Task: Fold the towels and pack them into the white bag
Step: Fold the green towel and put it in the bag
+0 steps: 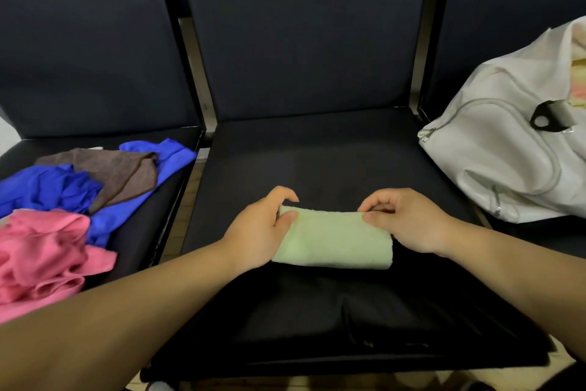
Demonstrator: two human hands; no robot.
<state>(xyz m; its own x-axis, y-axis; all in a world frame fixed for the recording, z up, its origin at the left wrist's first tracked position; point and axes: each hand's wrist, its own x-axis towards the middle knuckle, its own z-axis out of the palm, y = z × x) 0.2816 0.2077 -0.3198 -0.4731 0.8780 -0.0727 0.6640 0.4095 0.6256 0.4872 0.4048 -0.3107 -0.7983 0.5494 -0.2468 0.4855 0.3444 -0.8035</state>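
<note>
A pale green towel [336,238], folded into a small rectangle, lies on the middle black seat [317,156]. My left hand [257,229] pinches its far left corner between thumb and fingers. My right hand [409,219] pinches the far right corner the same way. The white bag [507,156] stands on the seat to the right, its top open, with pale folded cloth showing inside. On the left seat lies a loose pile: a pink towel [44,251], a blue towel [54,187] and a brown towel [123,171].
Three dark padded chairs stand side by side with metal frames and narrow gaps between the seats. A black strap loop with a grey tab [551,118] lies on the bag. A dark cloth [348,321] covers the near part of the middle seat.
</note>
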